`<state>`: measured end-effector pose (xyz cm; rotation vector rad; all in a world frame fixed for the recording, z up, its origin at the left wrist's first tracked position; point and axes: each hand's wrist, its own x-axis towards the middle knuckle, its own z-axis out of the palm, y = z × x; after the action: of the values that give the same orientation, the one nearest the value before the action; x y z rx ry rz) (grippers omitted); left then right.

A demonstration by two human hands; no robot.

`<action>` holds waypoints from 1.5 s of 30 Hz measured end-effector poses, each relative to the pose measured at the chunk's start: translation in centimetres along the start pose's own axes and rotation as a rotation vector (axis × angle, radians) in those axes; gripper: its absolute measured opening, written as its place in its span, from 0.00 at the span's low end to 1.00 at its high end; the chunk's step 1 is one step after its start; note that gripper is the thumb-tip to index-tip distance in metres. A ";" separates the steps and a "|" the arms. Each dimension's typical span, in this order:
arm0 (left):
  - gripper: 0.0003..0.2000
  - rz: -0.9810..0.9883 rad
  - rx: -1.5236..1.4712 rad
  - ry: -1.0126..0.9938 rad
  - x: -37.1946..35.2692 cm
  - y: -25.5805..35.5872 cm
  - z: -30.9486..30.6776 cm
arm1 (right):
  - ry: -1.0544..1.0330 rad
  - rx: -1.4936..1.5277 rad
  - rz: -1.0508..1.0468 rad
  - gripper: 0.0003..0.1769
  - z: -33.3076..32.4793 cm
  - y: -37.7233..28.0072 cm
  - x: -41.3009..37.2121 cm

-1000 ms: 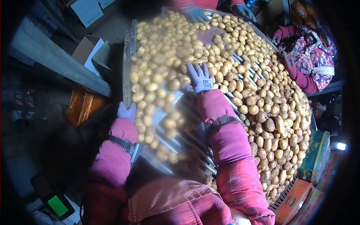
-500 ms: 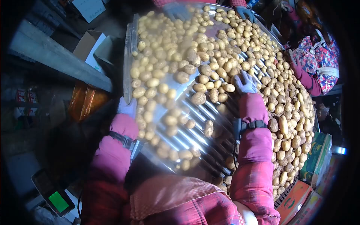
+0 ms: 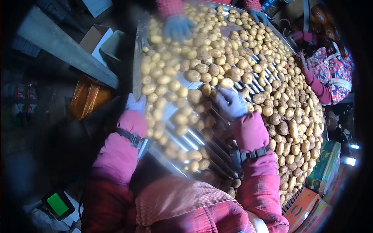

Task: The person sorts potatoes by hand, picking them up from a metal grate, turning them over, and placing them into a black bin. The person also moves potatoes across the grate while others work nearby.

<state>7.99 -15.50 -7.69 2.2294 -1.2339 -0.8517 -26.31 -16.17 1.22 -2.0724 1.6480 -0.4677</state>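
Note:
Potatoes cover a metal sorting table with slatted bars. My right hand, in a pale glove, is over the slats with fingers partly curled and apart, beside a yellow potato. No potato shows in its grip. At the table's left rim is my left hand, also gloved, its thumb and fingers apart and nothing visible in it. Loose potatoes lie just right of it, blurred by a smear on the view.
Across the table, a person's blue-gloved hands reach over the potatoes. Another person in a patterned garment stands at the right. Cardboard boxes stand at lower right, an open carton and a beam at left.
My right hand has moved left and toward me across the slats, and some potatoes have shifted left. The blue-gloved hand opposite has reached further over the table. My left hand stays near the rim.

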 end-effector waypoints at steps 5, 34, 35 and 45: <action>0.26 0.027 -0.065 0.020 -0.1 -0.3 0.2 | 0.201 -0.502 0.000 0.17 4.7 2.9 9.2; 0.32 0.009 -0.211 0.077 -0.1 -1.8 3.0 | -0.500 -0.582 -0.085 0.20 7.2 -4.6 15.9; 0.28 0.003 -0.204 0.063 -0.7 -0.7 1.7 | -0.503 -0.574 -0.074 0.20 7.1 -4.5 15.8; 0.17 0.028 -0.540 0.046 -1.2 -0.4 2.1 | -0.260 0.102 -0.084 0.25 4.3 -12.2 17.4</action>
<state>6.27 -14.49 -9.09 1.7813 -0.8780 -0.9792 -10.04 -30.26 3.99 -2.0366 1.3644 -0.2878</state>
